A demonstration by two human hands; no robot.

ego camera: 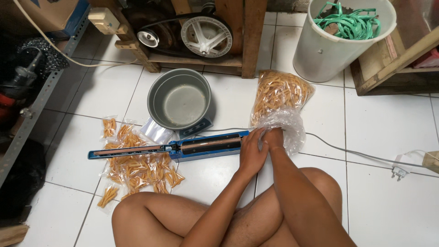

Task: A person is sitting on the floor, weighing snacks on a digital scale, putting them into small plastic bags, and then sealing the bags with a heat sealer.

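Note:
A big clear plastic bag (279, 93) full of orange stick snacks lies on the white tiled floor. My right hand (275, 136) is pushed into the bag's crumpled open mouth (292, 126), so its fingers are hidden. My left hand (252, 151) rests beside it, touching the bag's edge and the right end of a blue bar heat sealer (183, 147). A metal bowl (179, 98) sits on a small scale (194, 128) just behind the sealer. Several small sealed snack packets (137, 169) lie under and around the sealer's left arm.
A white bucket (329, 50) with green strapping stands at the back right. A wooden frame with a belt and pulley wheel (206, 34) is at the back. A metal rack (32, 110) lines the left. A cord and plug (400, 171) trail right. My bare legs (219, 219) fill the foreground.

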